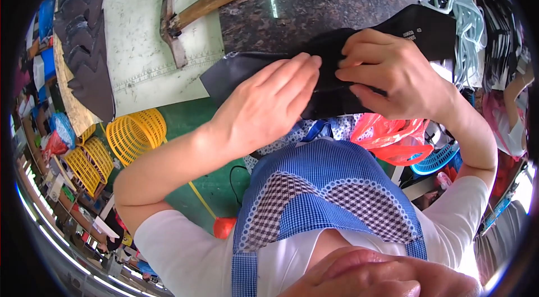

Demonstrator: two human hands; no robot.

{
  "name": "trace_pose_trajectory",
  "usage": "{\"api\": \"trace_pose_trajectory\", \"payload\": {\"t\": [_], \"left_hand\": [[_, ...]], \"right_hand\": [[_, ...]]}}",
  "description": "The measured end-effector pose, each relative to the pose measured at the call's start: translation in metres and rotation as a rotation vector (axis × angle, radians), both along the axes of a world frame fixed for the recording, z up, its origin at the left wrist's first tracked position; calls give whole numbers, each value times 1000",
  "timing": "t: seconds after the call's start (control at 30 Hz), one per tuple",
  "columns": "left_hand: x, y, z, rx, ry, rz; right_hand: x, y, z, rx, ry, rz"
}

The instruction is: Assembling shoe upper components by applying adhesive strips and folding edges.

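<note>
A black sheet piece of leather-like material (432, 27), with small white print near its right end, lies along the front edge of the dark speckled tabletop. My left hand (264, 103) rests on its left part, fingers stretched out and lying flat, close together. Over the middle, my right hand (396, 72) has its fingers bent, with the fingertips pressed into the black material and gripping it. The two hands' fingertips are a short gap apart. What lies under the fingers is hidden.
A wooden-handled hammer (174, 21) lies on a white board (135, 66) at left, beside stacked dark cut pieces (84, 44). Pale cords (469, 21) hang at the table's right. Below are yellow baskets (135, 134), a red plastic bag (396, 139) and a blue basket (435, 159).
</note>
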State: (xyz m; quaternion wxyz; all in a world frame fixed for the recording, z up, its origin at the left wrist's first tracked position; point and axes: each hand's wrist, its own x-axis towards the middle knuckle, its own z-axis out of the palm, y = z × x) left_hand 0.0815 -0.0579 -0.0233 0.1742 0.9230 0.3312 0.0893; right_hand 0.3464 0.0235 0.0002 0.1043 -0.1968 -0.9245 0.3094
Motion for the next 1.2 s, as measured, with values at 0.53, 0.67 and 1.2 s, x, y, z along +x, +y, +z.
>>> {"api": "trace_pose_trajectory", "payload": {"t": [0.53, 0.67, 1.2], "left_hand": [[-65, -12, -1, 139, -164, 218], [-57, 3, -12, 173, -226, 237], [-64, 56, -18, -243, -541, 371]], "right_hand": [[-54, -37, -19, 154, 150, -228], [-92, -50, -33, 207, 190, -363], [-86, -46, -34, -22, 277, -558]]}}
